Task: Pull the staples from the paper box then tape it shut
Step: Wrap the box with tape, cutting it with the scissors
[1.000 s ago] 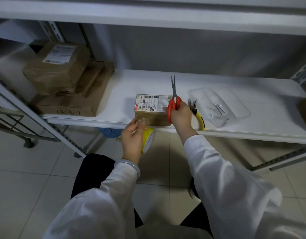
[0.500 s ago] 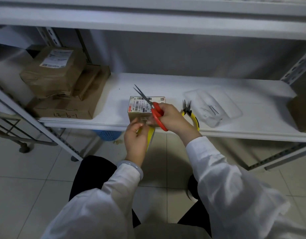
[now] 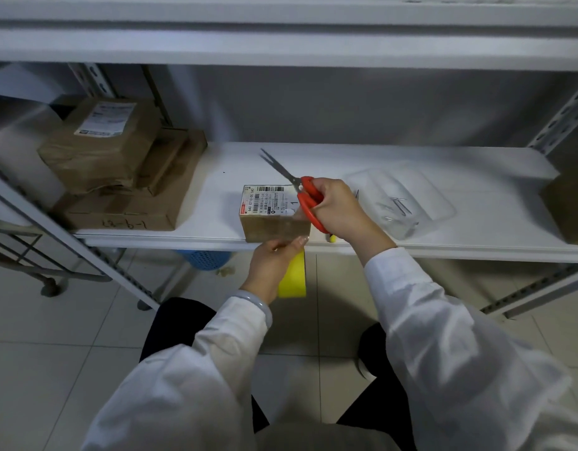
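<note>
Cardboard box, small and brown with a printed white label, sits at the front edge of the smooth white shelf. Left hand grips a yellow tape roll below; right hand clasps red-handled steel scissors, blades parted.

Likely a stockroom, white metal shelving, labelled cardboard parcels, tiled floor

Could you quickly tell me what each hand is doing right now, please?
Left hand: closed on the yellow tape roll.
Right hand: closed on the red scissors.
</note>
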Motion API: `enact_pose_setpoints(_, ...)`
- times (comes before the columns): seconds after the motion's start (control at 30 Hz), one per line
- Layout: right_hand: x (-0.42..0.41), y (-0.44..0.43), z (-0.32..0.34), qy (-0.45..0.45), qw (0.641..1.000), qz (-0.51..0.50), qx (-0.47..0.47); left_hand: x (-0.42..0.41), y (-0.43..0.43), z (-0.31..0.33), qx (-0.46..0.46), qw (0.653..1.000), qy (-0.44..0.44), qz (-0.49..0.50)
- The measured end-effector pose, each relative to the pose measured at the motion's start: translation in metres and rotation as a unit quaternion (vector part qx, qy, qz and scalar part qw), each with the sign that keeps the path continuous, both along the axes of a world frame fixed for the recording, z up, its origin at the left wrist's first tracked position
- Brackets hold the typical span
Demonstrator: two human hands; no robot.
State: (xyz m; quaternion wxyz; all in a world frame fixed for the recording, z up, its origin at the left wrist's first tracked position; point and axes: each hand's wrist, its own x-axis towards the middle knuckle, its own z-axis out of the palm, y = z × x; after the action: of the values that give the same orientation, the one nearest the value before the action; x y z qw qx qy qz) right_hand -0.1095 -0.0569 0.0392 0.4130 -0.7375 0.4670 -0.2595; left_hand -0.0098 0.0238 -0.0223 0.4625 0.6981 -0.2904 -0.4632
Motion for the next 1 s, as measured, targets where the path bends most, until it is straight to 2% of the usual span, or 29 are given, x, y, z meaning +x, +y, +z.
enact_pose_setpoints(0.07, -0.003, -0.007, -0.002, -0.020, 0.999, -0.018, 0.034, -0.003, 0.000, 0.003, -0.056, 0.998, -0.037, -0.003)
enact_pose_setpoints(0.17, -0.007, -0.016, -0.009, -0.039, 0.997, -0.025, 0.066, -0.008, -0.001, 0.006, -0.116, 0.993, -0.035, 0.009)
enact_pose_setpoints(0.47, -0.008, -0.025, -0.027, -0.042, 0.996, -0.058, 0.048, -0.014, -0.025, -0.004, -0.066, 0.996, -0.012, 0.056)
enact_pose_setpoints(1.0, 0.005, -0.036, -0.044, -0.028, 0.998, -0.059, 0.016, -0.004, -0.040, -0.011, -0.014, 0.999, 0.012, 0.045)
